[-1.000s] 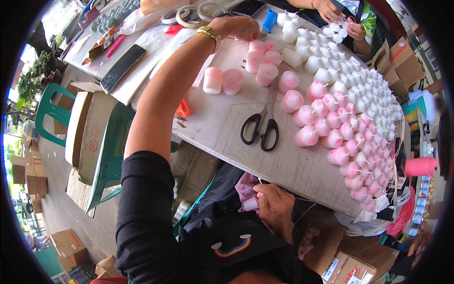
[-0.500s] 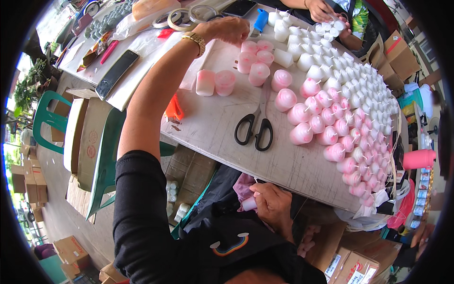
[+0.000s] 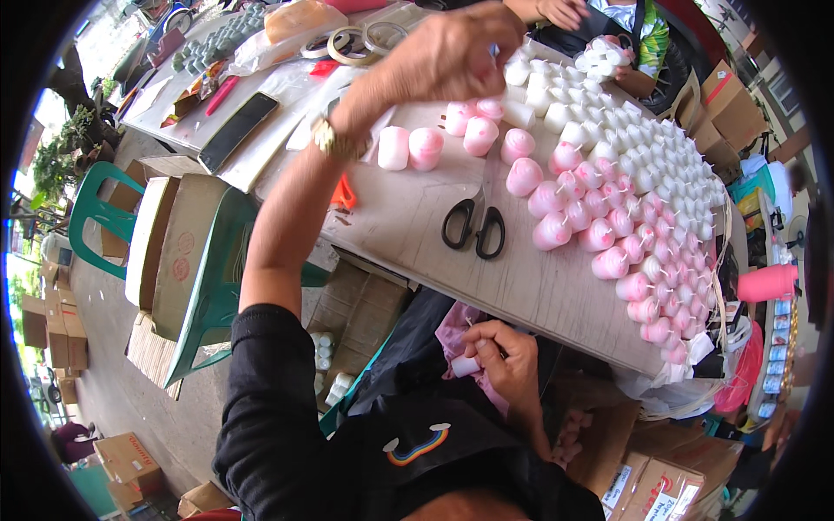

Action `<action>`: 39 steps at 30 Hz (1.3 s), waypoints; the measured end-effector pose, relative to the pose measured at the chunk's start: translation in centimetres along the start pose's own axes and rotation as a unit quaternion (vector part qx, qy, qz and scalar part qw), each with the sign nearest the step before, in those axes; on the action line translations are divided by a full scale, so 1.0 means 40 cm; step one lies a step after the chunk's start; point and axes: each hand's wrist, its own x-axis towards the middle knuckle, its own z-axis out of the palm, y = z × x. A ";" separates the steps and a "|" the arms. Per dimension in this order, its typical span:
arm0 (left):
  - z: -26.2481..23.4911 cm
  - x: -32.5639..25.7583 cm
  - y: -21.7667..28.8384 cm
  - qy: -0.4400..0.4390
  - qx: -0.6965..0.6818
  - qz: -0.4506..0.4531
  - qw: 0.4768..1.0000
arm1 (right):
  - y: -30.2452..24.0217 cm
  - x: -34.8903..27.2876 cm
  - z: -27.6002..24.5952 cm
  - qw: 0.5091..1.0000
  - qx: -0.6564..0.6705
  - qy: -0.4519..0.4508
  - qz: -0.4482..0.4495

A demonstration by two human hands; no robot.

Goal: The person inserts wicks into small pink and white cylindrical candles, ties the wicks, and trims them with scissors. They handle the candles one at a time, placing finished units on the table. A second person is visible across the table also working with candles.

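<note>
Left hand (image 3: 447, 59) has risen above the cluttered table (image 3: 395, 217).

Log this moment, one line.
Left hand: above grey tabletop, grip unclear; right hand: holding small white cylinder; tabletop: black-handled metal scissors, pink-white cylindrical candles

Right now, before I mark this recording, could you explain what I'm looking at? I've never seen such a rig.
There is no machine: a person works with two bare hands. Every picture comes from one wide fisheye camera on the person's head, looking down, so straight edges bend. On the table are white candles and pink candles, black-handled scissors, a phone and rolls of tape. The left hand is raised over the table; whether it holds anything is unclear. The right hand, in front of the table's near edge, appears to hold a pale cylinder beside a pink cloth. Another person's hand shows at the top.
</note>
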 end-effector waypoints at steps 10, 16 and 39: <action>0.046 -0.216 0.538 -0.144 -0.003 0.282 0.949 | 0.052 -0.025 0.000 0.837 0.529 -0.006 0.138; 0.060 -0.287 0.572 -0.077 -0.071 0.179 0.978 | 0.022 -0.037 0.000 0.857 0.491 -0.132 0.085; 0.049 -0.425 0.526 0.475 -0.819 -0.308 0.095 | -0.047 -0.124 0.037 0.949 -0.237 -0.021 -0.209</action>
